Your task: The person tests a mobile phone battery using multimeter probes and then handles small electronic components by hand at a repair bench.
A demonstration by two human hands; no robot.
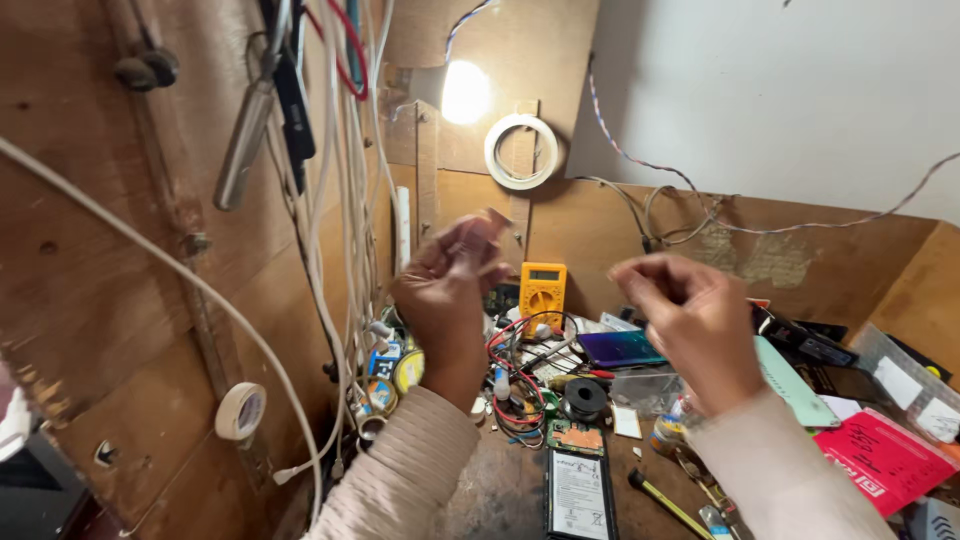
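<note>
Both my hands are raised above a cluttered workbench. My left hand (447,290) is curled, its fingertips pinching a small pale pinkish piece (490,226) held up near the wooden back wall. My right hand (690,320) is a loose fist with fingers pinched together; whether anything thin sits between them I cannot tell. Below the hands lie an opened phone with its battery showing (580,485), a yellow multimeter (542,290) with red and black leads (515,380), and a purple-blue phone (620,347).
White cables (345,200) hang down the wooden wall on the left. Tape rolls hang on the wall (520,150) and at lower left (240,411). A mint-green phone case (795,385), a red box (885,460), a black solder spool (584,397) and small tools crowd the bench.
</note>
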